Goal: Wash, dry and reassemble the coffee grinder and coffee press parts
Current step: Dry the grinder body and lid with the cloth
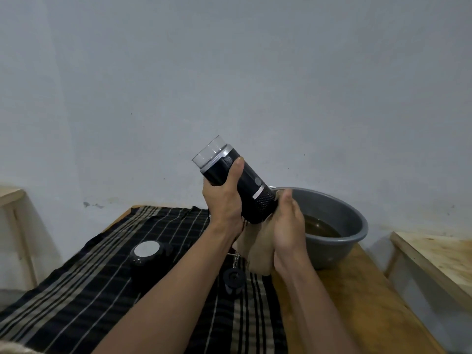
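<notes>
Two grips, tilted grinder (258,194): left hand (224,200) round its middle, right hand (288,227) pinching cloth (258,250) against base

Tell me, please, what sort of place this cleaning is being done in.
Probably a plain room with a makeshift washing spot, not a fitted kitchen: a wooden table against a bare painted wall, a grey basin of brownish water, and a striped cloth spread on it.

Single head cam, wide-angle, straight lines bow at the edges. Sits over the near end of the bench (357,290), faces along it to the wall (229,72), pitched slightly down. Wall fills the upper half. Close range: left hand (224,198) and right hand (288,226) sit mid-frame.
</notes>
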`<state>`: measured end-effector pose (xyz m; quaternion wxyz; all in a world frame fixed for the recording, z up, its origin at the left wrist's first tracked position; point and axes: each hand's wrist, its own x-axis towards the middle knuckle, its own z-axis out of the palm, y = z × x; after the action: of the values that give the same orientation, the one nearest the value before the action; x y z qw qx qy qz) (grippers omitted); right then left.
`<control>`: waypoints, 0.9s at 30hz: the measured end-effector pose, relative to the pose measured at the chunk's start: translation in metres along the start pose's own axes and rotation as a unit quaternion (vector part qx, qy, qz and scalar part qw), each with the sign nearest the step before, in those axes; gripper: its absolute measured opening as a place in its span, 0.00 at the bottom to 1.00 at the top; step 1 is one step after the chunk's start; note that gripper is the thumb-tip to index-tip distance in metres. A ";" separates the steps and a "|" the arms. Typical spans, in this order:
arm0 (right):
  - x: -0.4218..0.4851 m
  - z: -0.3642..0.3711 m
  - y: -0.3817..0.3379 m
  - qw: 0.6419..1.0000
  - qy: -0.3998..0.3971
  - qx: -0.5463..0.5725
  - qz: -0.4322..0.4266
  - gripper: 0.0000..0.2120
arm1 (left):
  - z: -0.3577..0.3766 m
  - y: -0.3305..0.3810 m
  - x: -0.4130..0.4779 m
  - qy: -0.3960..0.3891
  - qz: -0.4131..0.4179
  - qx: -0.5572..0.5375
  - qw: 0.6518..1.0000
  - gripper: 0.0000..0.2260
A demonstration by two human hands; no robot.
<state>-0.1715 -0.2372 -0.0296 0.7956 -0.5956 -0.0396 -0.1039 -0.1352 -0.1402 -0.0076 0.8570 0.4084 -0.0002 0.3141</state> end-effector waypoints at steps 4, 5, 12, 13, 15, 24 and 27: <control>0.005 -0.007 -0.003 0.982 -0.016 0.156 0.101 0.26 | -0.001 0.005 0.002 -0.041 -0.001 0.004 0.999 0.30; 0.006 -0.010 -0.005 0.973 -0.020 0.201 0.116 0.26 | 0.000 0.005 0.003 -0.044 -0.009 0.001 0.999 0.31; -0.014 -0.012 0.000 0.993 -0.085 0.086 -0.018 0.35 | -0.004 -0.001 0.007 0.055 -0.103 -0.053 0.992 0.35; -0.013 -0.011 0.005 0.993 -0.094 -0.005 -0.072 0.36 | -0.003 -0.002 0.006 0.058 -0.107 -0.059 0.991 0.34; -0.010 -0.008 0.010 0.977 -0.084 -0.143 -0.137 0.37 | -0.002 0.000 0.006 0.059 -0.108 -0.066 0.990 0.30; 0.001 -0.005 0.016 0.995 -0.078 -0.050 -0.047 0.21 | 0.003 0.010 0.014 0.027 -0.037 -0.049 0.998 0.19; 0.004 -0.013 0.010 0.994 -0.075 0.062 0.047 0.18 | 0.002 0.010 0.014 0.000 -0.015 -0.012 1.000 0.17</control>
<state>-0.1665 -0.2471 -0.0420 0.8296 -0.5526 -0.0773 -0.0194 -0.1292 -0.1295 0.0042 0.8662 0.3982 0.0024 0.3018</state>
